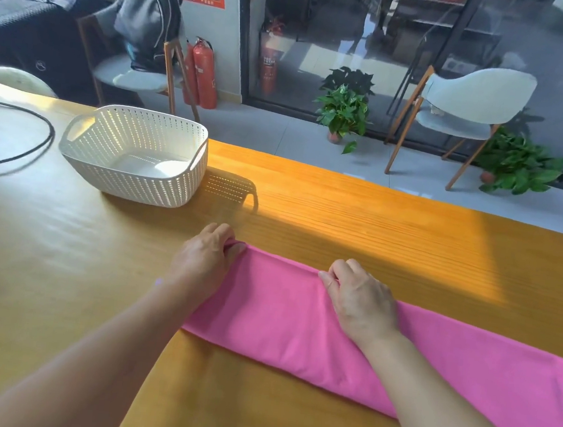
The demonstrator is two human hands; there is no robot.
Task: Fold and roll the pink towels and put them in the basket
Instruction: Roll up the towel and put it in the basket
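A pink towel (283, 320) lies folded into a long strip across the wooden table (62, 261), running from the centre to the right edge of view. My left hand (205, 261) pinches the towel's far left corner. My right hand (358, 296) pinches the same short far edge further right, fingers curled over the fabric. That edge is slightly turned up between the two hands. A white perforated plastic basket (134, 154) stands to the far left of the hands, with nothing inside it.
A black cable (35, 145) loops on the table left of the basket. Beyond the table's far edge are chairs (469, 107), potted plants (344, 112), fire extinguishers (204, 75) and a glass wall.
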